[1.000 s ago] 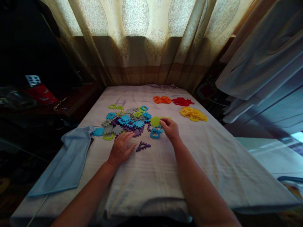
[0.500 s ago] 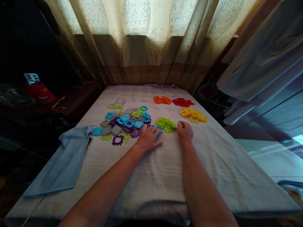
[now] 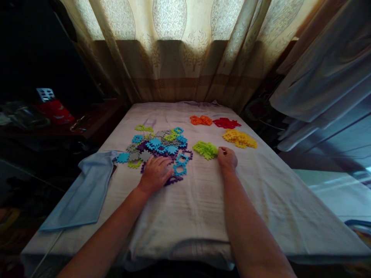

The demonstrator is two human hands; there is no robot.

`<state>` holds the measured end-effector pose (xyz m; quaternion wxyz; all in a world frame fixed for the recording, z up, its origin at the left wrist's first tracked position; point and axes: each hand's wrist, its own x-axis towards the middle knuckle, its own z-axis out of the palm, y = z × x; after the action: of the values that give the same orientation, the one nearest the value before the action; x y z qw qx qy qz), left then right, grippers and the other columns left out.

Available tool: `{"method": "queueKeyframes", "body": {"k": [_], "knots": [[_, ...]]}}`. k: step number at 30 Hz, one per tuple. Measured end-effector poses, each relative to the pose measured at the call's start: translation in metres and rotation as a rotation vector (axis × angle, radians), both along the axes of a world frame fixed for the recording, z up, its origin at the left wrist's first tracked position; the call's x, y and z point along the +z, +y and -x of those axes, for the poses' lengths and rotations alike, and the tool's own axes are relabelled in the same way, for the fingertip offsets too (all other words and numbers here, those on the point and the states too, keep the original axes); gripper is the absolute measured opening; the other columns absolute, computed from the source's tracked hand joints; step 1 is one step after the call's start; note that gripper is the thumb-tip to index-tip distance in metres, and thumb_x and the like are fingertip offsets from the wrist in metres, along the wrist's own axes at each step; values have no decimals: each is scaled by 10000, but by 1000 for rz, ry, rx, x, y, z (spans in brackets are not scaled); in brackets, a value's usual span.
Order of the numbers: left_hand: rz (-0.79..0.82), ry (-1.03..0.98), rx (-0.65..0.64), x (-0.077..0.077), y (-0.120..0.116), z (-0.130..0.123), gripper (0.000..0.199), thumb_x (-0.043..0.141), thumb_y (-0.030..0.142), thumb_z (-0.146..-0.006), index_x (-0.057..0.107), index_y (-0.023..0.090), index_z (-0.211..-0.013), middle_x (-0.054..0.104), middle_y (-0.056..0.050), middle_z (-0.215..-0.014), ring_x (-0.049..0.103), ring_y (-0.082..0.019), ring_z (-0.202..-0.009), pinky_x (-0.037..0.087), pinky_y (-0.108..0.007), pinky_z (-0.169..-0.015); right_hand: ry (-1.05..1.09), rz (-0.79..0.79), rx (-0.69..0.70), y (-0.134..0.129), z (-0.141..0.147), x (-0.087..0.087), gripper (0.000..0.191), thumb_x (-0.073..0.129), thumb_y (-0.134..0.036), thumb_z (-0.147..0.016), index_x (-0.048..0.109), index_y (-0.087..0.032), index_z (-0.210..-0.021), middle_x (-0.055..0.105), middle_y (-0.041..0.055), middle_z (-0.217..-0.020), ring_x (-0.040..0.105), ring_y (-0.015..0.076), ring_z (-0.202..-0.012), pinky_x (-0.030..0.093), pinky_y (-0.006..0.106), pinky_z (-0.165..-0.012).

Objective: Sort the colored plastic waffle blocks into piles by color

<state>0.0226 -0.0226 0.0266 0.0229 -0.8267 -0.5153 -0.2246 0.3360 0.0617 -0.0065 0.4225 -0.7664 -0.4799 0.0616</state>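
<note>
Head view: the left hand [image 3: 155, 174] is being held unclenched over the near side of a pile of toothed blue, grey, purple and green plastic tiles [image 3: 155, 145], toward the left edge of the cloth-covered table [image 3: 199, 216]. The right hand [image 3: 227, 158] is being held curled beside toothed lime-green plastic tiles [image 3: 205, 150]; whether anything is being gripped cannot be told.

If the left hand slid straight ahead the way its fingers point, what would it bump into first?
Most likely the mixed heap of toothed pieces: purple and blue ones lie just past the left hand. Whether its fingers already touch them is hard to tell.
</note>
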Motion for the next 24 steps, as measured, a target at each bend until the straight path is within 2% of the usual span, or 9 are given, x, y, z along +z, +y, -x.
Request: {"method": "queueKeyframes", "body": {"k": [4,7,12,15,20,24], "knots": [[-1,21,163,-5,1,35,280,492,353,-921,702,244,-1070,658,-101,-1265,560,-284,-1222,325,-552,-1110,-2,-51,-2,0,0,-4,380,474,-355,-790,761,-156,-938,718,122,-926,604,210,-766,475,331,-725],[43,71,200,-10,2,46,284,532,372,-890,706,275,-1093,603,-99,-1355,486,-318,-1310,299,-608,-1108,-2,-50,9,-1,1,-4,371,477,-347,-784,762,-159,-926,719,118,-923,608,208,-773,474,329,-730],[78,74,211,-13,1,39,336,612,447,-840,694,262,-1109,548,-127,-1423,433,-350,-1362,258,-654,-1122,15,-32,21,-3,3,0,371,472,-323,-777,756,-143,-935,718,132,-933,623,232,-830,483,358,-784],[58,57,189,-14,-2,35,301,635,440,-835,696,262,-1069,540,-120,-1438,417,-351,-1380,240,-664,-1130,20,-47,24,-4,5,4,359,461,-296,-780,743,-129,-927,712,145,-947,627,244,-860,485,385,-832],[55,2,166,-18,-4,38,250,621,413,-862,702,252,-1035,551,-120,-1432,424,-352,-1382,253,-668,-1123,-15,-223,78,-8,11,16,297,449,-268,-797,712,-159,-882,712,127,-940,629,238,-924,482,392,-899],[0,-62,142,-15,-5,38,296,583,435,-893,684,267,-1116,538,-111,-1444,416,-333,-1392,259,-646,-1132,77,-307,199,-14,34,29,293,471,-338,-821,705,-173,-883,719,105,-897,641,214,-835,505,370,-854]]}}
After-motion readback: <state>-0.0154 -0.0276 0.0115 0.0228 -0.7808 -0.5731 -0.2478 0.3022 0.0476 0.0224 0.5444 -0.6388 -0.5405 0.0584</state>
